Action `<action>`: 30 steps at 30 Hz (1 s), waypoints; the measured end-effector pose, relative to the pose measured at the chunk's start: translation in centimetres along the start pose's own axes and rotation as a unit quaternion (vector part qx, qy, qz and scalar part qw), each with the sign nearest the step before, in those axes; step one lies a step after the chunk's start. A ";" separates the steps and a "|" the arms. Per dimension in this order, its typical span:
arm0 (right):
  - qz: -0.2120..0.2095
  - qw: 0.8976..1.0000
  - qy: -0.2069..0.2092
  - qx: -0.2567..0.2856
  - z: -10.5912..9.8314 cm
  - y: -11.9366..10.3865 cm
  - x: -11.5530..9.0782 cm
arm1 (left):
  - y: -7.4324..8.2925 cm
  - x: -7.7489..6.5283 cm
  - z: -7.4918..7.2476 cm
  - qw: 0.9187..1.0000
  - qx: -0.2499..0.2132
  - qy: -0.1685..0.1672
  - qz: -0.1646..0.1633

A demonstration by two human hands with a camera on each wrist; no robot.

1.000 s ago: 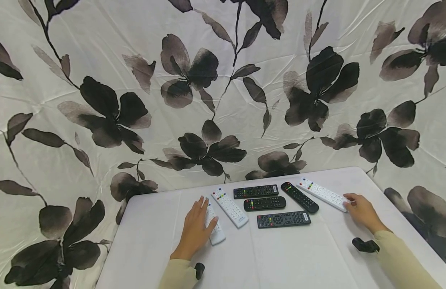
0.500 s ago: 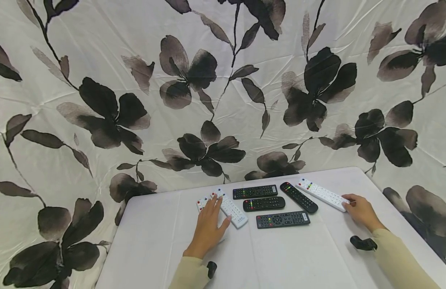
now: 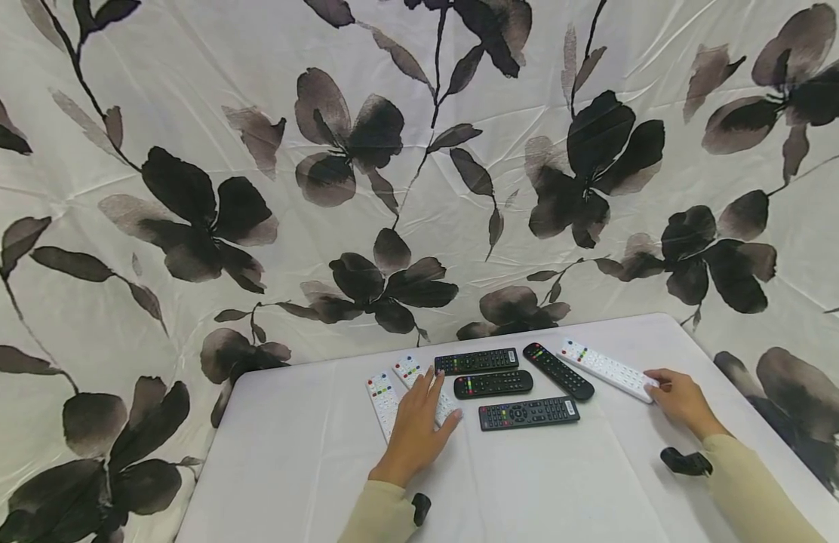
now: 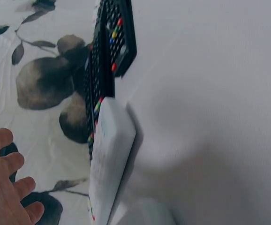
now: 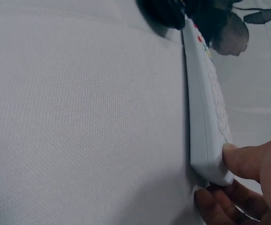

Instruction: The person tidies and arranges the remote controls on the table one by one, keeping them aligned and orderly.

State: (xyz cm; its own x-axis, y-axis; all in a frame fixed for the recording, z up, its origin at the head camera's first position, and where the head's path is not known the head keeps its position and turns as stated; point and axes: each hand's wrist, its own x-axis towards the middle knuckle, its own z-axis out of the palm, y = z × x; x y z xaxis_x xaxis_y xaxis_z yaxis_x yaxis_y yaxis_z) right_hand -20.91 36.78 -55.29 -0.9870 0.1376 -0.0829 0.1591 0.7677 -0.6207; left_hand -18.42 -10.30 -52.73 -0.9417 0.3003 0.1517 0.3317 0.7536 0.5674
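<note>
My left hand (image 3: 413, 430) is over a white remote control (image 3: 407, 368), fingers extended, partly covering it. In the left wrist view, the fingers (image 4: 14, 161) look apart from that white remote (image 4: 111, 150). Left of it lies another white remote (image 3: 382, 400), its near end hidden behind the hand. At the right, my right hand (image 3: 683, 403) pinches the near end of a third white remote (image 3: 606, 367). The right wrist view shows the thumb (image 5: 243, 160) on its button side and fingers curled beneath the end, while the remote (image 5: 203, 103) lies along the cloth.
Between the hands lie several black remotes: one at the back (image 3: 475, 362), one just before it (image 3: 493, 385), one nearer the front (image 3: 530, 414) and a slanted one (image 3: 558, 371). The white-covered table (image 3: 277, 452) meets a flower-printed cloth (image 3: 365, 181) behind.
My left hand has shifted right, from the leftmost white remote to over the neighbouring one. The right hand keeps its hold on the third white remote. The view has drifted slightly.
</note>
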 end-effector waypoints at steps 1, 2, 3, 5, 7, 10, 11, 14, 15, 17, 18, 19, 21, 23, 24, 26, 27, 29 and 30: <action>0.003 1.000 -0.001 0.000 0.0 0.0 -0.1 | 0.2 0.1 0.2 1.000 -0.002 -0.004 0.000; 0.006 1.000 -0.001 0.000 -0.1 0.1 -0.2 | 0.3 0.1 0.4 1.000 -0.004 -0.007 0.002; 0.010 1.000 -0.002 0.000 -0.1 0.1 -0.2 | 0.5 0.2 0.6 1.000 -0.007 -0.008 0.005; 0.018 1.000 -0.005 0.002 -0.2 0.2 -0.4 | 0.8 0.3 0.9 1.000 -0.010 -0.014 0.005; 0.024 1.000 -0.008 0.002 -0.3 0.3 -0.6 | 1.1 0.4 1.3 1.000 -0.010 -0.020 0.006; 0.024 1.000 -0.008 0.003 -0.5 0.5 -0.9 | 1.6 0.6 1.8 1.000 -0.006 -0.028 0.009; 0.022 1.000 -0.007 0.002 -0.6 0.6 -1.0 | 1.8 0.6 2.0 0.999 -0.006 -0.030 0.010; 0.017 1.000 -0.004 0.003 -0.8 0.7 -1.4 | 2.3 0.9 2.5 0.999 -0.004 -0.036 0.014; 0.016 1.000 -0.003 0.003 -0.8 0.8 -1.5 | 2.5 0.9 2.7 0.999 -0.005 -0.039 0.014; 0.017 1.000 -0.005 0.004 -0.9 0.9 -1.8 | 2.9 1.0 3.0 0.999 -0.004 -0.045 0.016; 0.018 1.000 -0.007 0.004 -1.0 0.9 -1.9 | 3.1 1.1 3.2 0.999 -0.004 -0.047 0.020; 0.019 1.000 -0.008 0.005 -1.1 1.0 -2.0 | 3.3 1.1 3.3 0.999 -0.003 -0.048 0.023; 0.024 1.000 -0.013 0.009 -1.2 1.1 -2.3 | 3.7 1.1 3.7 0.998 -0.008 -0.052 0.031; 0.028 0.999 -0.016 0.011 -1.3 1.1 -2.5 | 4.0 1.2 4.1 0.998 -0.013 -0.054 0.040; 0.029 0.999 -0.017 0.012 -1.3 1.2 -2.6 | 4.2 1.3 4.3 0.997 -0.017 -0.056 0.044; 0.032 0.999 -0.017 0.015 -1.3 1.3 -2.8 | 4.5 1.5 4.8 0.997 -0.021 -0.061 0.047; 0.032 0.999 -0.018 0.015 -1.3 1.4 -2.8 | 4.7 1.5 5.0 0.997 -0.021 -0.064 0.048; 0.034 0.999 -0.017 0.014 -1.3 1.5 -3.0 | 5.1 1.8 5.4 0.996 -0.023 -0.069 0.053; 0.035 0.999 -0.018 0.015 -1.3 1.5 -3.0 | 5.3 1.8 5.6 0.996 -0.023 -0.073 0.054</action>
State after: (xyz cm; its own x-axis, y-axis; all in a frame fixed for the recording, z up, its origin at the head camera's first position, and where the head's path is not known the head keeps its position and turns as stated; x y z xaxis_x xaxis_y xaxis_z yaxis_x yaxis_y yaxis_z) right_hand -17.64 38.39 -54.95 -0.9736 0.1675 -0.1552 0.2282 0.7384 -0.6346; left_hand -18.09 -2.47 -54.01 -0.8817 0.4618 0.0966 0.4242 0.6864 0.5907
